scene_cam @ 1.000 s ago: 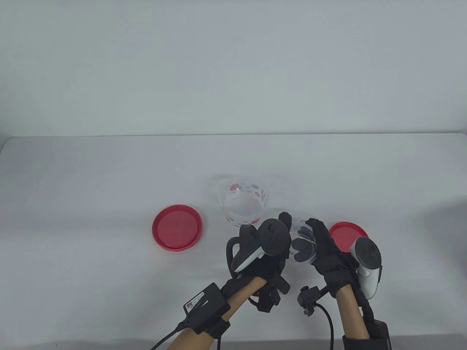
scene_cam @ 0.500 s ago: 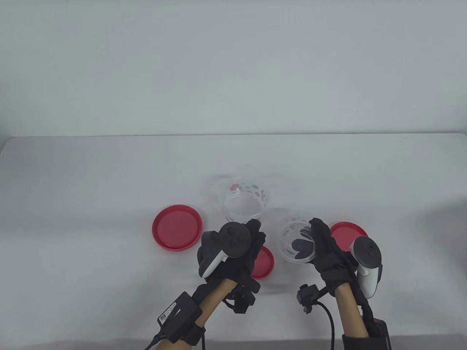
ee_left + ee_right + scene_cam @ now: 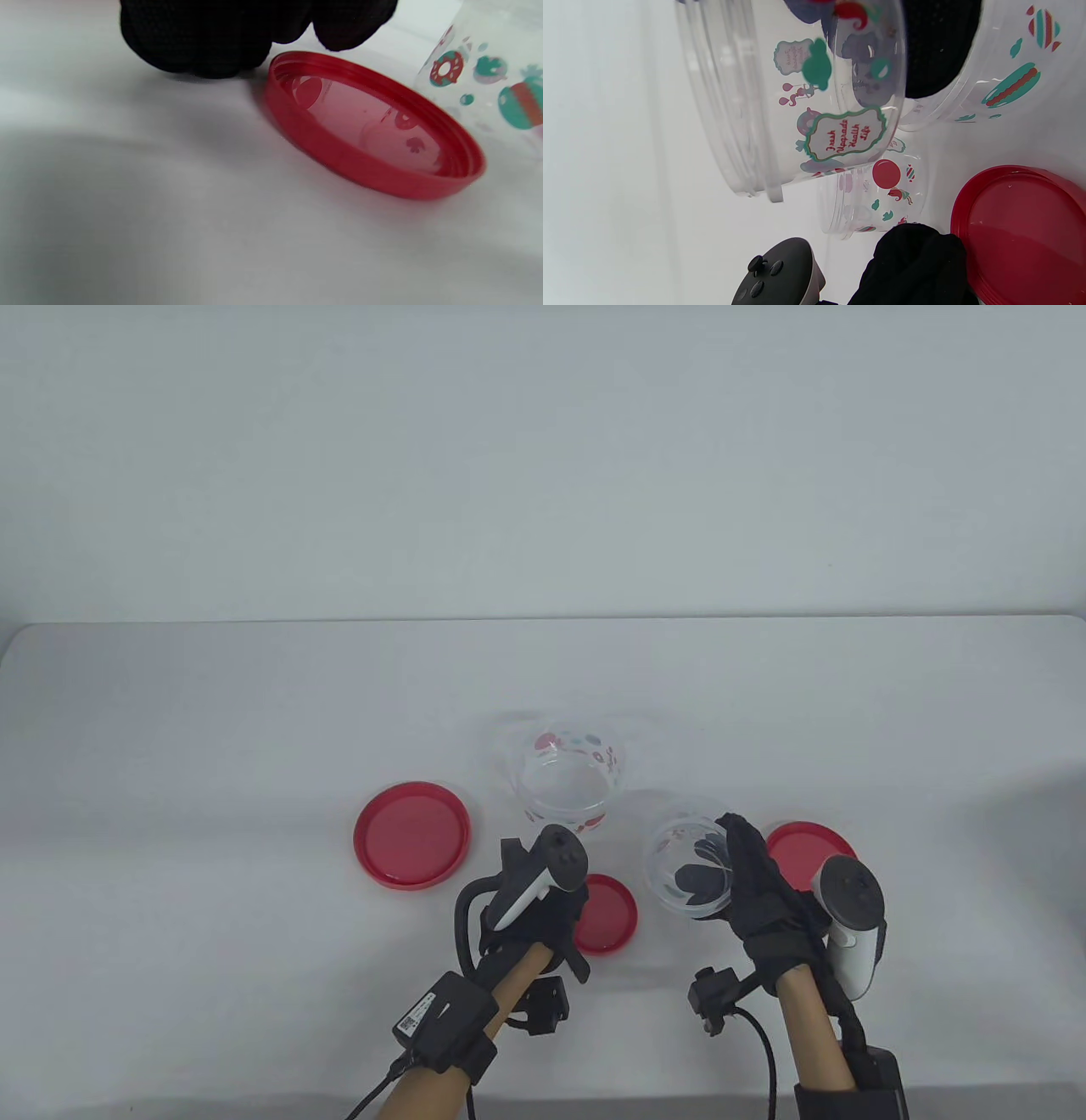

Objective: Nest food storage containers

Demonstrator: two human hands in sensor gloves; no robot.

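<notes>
Both hands are wearing black knit sensor gloves — the left hand [image 3: 543,912] and right hand [image 3: 768,899] each carrying a grey-and-white tracker [image 3: 851,925] with small buttons. Black wrist boxes [image 3: 445,1016] — the left one bearing a white label — are trailing black cables [image 3: 768,1060].

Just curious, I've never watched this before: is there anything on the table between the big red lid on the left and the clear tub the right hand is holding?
Yes. In the table view a small red lid lies there, the left hand beside it.
</notes>
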